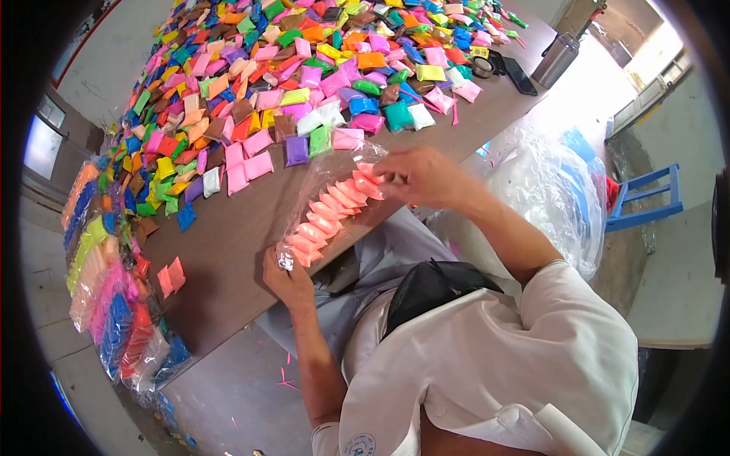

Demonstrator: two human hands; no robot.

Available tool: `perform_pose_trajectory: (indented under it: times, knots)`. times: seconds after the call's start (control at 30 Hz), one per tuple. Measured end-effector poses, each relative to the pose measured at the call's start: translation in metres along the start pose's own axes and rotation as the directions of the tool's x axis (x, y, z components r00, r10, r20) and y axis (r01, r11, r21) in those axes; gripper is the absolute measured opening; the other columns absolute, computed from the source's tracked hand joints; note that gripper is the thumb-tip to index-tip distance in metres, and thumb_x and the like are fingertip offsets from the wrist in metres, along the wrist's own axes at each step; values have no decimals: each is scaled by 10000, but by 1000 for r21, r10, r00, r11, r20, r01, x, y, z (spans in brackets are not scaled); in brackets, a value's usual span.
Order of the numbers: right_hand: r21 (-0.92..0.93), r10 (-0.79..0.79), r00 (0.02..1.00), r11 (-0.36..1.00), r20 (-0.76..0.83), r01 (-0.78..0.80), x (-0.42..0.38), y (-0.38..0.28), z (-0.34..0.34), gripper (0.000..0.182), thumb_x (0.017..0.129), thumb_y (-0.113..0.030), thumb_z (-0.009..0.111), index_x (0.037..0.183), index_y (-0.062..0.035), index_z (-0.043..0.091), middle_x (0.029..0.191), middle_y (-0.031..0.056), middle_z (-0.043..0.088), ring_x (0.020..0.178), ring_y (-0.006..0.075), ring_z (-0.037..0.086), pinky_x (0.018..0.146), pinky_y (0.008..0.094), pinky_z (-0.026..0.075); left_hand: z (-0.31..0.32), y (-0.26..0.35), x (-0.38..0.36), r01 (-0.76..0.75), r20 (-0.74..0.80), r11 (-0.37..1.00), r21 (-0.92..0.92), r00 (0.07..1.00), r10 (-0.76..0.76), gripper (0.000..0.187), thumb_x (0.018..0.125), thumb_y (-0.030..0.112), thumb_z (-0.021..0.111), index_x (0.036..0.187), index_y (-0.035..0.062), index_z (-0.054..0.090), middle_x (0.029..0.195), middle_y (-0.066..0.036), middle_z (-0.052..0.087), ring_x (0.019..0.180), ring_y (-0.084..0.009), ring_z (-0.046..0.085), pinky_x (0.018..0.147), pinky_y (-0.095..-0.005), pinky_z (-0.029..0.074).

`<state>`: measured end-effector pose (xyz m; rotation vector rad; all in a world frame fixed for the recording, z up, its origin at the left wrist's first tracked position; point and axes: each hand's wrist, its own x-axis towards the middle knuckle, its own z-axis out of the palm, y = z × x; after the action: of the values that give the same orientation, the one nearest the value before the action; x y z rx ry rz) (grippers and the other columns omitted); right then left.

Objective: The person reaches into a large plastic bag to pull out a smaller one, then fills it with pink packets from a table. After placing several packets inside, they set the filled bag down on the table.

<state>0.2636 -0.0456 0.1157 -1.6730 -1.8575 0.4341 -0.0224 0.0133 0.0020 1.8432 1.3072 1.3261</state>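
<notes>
A clear plastic bag (298,199) lies along the table's front edge, with several coral-pink packets (327,216) lined up inside it. My left hand (289,280) is closed around the bag's gathered lower-left end. At the other end, my right hand (422,178) has its fingers bent at the upper-right packets; motion blurs it a little, and its fingertips are partly hidden against the bag. Two loose coral packets (172,277) rest on the table to the left.
Many small colourful packets (304,76) heap over the brown table (228,228). Filled clear bags (122,304) hang at its left end. A steel flask (557,59) and a phone (520,76) stand and lie at the right. Big plastic bags (544,197) and a blue stool (646,199) are beside me.
</notes>
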Motion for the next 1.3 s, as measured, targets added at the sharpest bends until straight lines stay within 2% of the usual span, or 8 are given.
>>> perform_pose_trajectory:
  times: [0.1, 0.4, 0.7, 0.8, 0.9, 1.0, 1.23, 1.3]
  knots:
    - [-238, -215, 966, 955, -142, 178, -1, 6, 31, 254, 800, -167, 692, 1046, -104, 679, 1004, 102, 701, 795, 315, 676, 676, 408, 544, -1, 0, 0, -12, 7, 1000, 10, 1000, 12, 208, 881, 135, 545, 938, -58, 598, 852, -201, 623, 781, -379, 592, 725, -434, 461]
    - [-172, -67, 983, 984, -169, 37, 4, 12, 46, 263, 810, -174, 679, 1058, -87, 677, 959, 121, 699, 790, 329, 672, 679, 428, 547, -1, -5, -2, 1, 10, 1000, 10, 1000, -1, 227, 891, 151, 547, 951, -63, 593, 866, -232, 612, 801, -410, 583, 726, -453, 453]
    - [-230, -111, 960, 972, -256, 51, 13, 13, 55, 182, 864, -220, 613, 907, -50, 660, 790, 161, 662, 756, 355, 650, 663, 473, 510, -2, -6, -1, -15, 24, 999, 33, 1000, 14, 254, 906, 184, 547, 946, -62, 590, 876, -233, 608, 814, -428, 574, 732, -471, 447]
    - [-205, -85, 970, 978, -229, 37, 15, 12, 55, 188, 884, -233, 596, 884, -58, 664, 802, 157, 666, 759, 364, 646, 662, 485, 502, 5, -11, 1, -133, -86, 991, 34, 987, 135, 235, 909, 140, 532, 779, -53, 501, 668, -166, 488, 601, -257, 452, 570, -406, 391]
    - [-108, -103, 959, 991, -264, 77, 17, 8, 47, 166, 881, -200, 622, 903, -45, 676, 810, 156, 670, 736, 361, 646, 637, 459, 503, 5, -9, 1, -146, -90, 989, 27, 985, 148, 232, 910, 140, 532, 789, -56, 505, 682, -177, 497, 612, -273, 463, 580, -411, 398]
    - [27, -43, 925, 998, -377, 58, 18, 1, 25, 136, 862, -139, 663, 943, -32, 684, 805, 160, 670, 692, 321, 651, 606, 400, 499, -2, -8, -2, -36, 23, 999, 23, 999, 36, 267, 920, 196, 543, 971, -61, 594, 903, -218, 621, 842, -415, 581, 750, -466, 451]
    - [114, -102, 937, 982, -335, 148, 38, -52, -15, 126, 901, -81, 657, 994, -2, 686, 825, 61, 682, 711, 96, 599, 612, 279, 463, 1, -5, -2, 45, -33, 997, 70, 999, -42, 181, 847, 168, 602, 905, -2, 614, 842, -199, 607, 834, -394, 579, 742, -464, 449]
    - [123, -261, 932, 947, -251, 298, 57, -78, -3, 130, 879, -63, 666, 990, 3, 685, 814, 67, 680, 695, 129, 614, 609, 285, 468, -2, 1, 1, 31, -9, 993, 117, 1000, -30, 182, 870, 181, 592, 896, 2, 610, 842, -195, 613, 828, -395, 574, 740, -477, 441]
